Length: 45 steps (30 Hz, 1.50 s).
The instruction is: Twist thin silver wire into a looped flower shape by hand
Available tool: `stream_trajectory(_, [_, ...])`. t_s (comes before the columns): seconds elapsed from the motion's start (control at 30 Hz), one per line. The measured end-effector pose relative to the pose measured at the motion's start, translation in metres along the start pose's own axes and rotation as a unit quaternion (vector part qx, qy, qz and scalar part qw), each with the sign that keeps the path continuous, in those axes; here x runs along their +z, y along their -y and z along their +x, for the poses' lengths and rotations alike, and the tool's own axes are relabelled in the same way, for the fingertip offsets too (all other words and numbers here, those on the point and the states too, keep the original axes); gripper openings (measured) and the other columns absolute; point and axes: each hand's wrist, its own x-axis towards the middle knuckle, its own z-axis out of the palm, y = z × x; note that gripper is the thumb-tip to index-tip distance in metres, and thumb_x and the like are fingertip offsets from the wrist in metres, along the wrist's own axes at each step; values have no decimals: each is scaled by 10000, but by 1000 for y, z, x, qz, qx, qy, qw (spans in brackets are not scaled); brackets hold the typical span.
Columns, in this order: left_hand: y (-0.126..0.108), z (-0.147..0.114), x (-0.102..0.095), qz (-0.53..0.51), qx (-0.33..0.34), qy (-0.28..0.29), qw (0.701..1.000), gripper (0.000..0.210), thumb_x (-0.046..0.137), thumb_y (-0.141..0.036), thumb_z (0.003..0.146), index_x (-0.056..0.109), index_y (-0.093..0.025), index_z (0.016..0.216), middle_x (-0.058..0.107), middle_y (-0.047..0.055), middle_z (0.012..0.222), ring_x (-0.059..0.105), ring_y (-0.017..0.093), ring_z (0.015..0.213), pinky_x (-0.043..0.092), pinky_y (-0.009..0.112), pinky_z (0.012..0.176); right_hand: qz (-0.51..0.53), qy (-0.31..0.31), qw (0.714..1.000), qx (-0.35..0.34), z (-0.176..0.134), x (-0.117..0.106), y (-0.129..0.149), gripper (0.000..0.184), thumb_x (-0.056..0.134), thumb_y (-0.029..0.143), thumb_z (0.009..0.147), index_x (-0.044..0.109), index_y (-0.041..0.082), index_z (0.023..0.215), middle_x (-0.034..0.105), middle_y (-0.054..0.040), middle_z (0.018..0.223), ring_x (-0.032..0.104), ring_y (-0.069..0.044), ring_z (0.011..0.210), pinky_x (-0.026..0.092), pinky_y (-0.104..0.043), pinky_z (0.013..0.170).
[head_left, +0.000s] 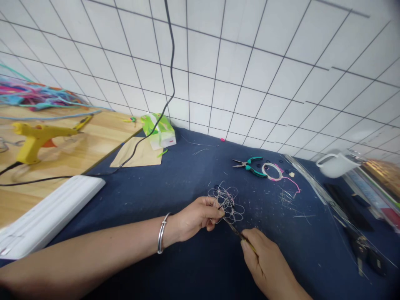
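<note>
The right hand is wrapped around a slim, yellow-handled metal tool, its tip near the left hand – whose thumb and fingers pinch a loopy tangle of thin silvery wire above the dark blue work surface. Beyond – long-nose pliers with teal-and-black handles, jaws parted, beside a round whitish coil. Farther, a green-and-white packet sits near the white tiled wall.

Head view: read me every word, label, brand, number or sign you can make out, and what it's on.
No text can be read with certainty here.
Green and white packet: a small red mark on its white side, too small to read.
Tool in the right hand: no readable marking.
Yellow glue gun: no readable marking.
</note>
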Motion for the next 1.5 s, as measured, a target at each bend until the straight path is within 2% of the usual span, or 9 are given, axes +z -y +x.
stream_trajectory(0.33, [-1, -1, 0, 4, -18, 14, 1000, 166, 630, -144, 680, 470, -147, 637, 462, -35, 537, 404, 68, 475, 302, 213, 445, 61, 22, 998, 2, -2, -7, 0, 162, 334, 236, 901, 468, 206, 815, 524, -5, 739, 502, -141, 647, 379, -266, 606])
stream_trajectory(0.83, [1, 0, -2, 11, -27, 14, 999, 161, 641, -162, 662, 481, -149, 645, 464, -41, 535, 416, 68, 475, 351, 224, 473, 44, 32, 998, 8, -1, -3, -1, 196, 336, 228, 889, 457, 201, 737, 526, 3, 677, 493, -131, 591, 361, -237, 561])
stream_trajectory(1.23, [-2, 1, -4, -14, -44, 28, 999, 190, 648, -151, 674, 459, -149, 653, 456, -43, 539, 410, 60, 469, 359, 208, 462, 64, 32, 997, -3, 1, -7, -2, 157, 344, 211, 892, 465, 204, 792, 527, 1, 737, 504, -134, 658, 368, -248, 603])
stream_trajectory(1.5, [-4, 0, -3, -34, -67, 28, 997, 225, 669, -145, 658, 444, -150, 640, 441, -54, 525, 391, 45, 450, 381, 194, 460, 43, 21, 999, -23, -1, 1, -7, 127, 350, 211, 880, 453, 203, 805, 525, 8, 688, 484, -124, 569, 345, -243, 556])
